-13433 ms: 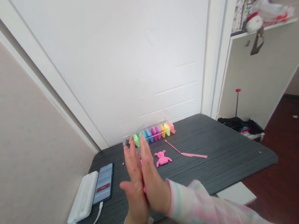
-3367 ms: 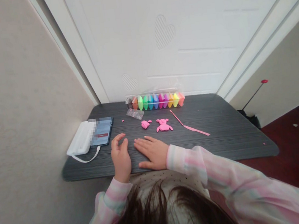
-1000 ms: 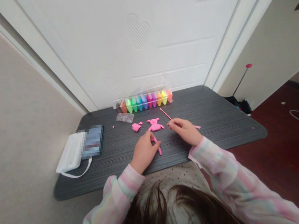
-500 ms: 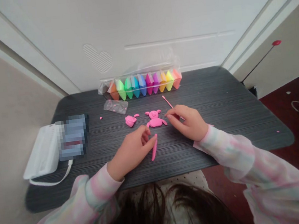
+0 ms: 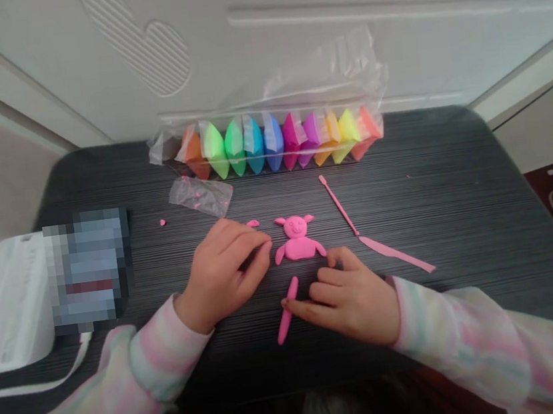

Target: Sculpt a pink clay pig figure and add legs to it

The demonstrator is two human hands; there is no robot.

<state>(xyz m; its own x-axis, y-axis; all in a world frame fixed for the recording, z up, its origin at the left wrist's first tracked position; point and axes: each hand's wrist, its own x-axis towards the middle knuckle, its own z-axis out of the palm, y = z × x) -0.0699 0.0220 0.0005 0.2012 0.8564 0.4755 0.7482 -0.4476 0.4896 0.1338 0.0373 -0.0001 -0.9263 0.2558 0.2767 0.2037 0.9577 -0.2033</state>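
Bench (image 5: 455, 185): dark with thin lines, by a white wall with a bumpy heart.
Pink clay roll (image 5: 284, 327): lies on the bench, just below the pink pig (image 5: 300, 248); looks soft, light and easy to squash, so best held gently around its fat middle.
Right hand (image 5: 355, 298): grip partly open, fingers bent, one tip touching the roll but not closed around it.
Left hand (image 5: 221, 274): beside the pig, finger and thumb tips close together; can't tell if they pinch anything.
Pink knife (image 5: 398, 252): right of the pig.
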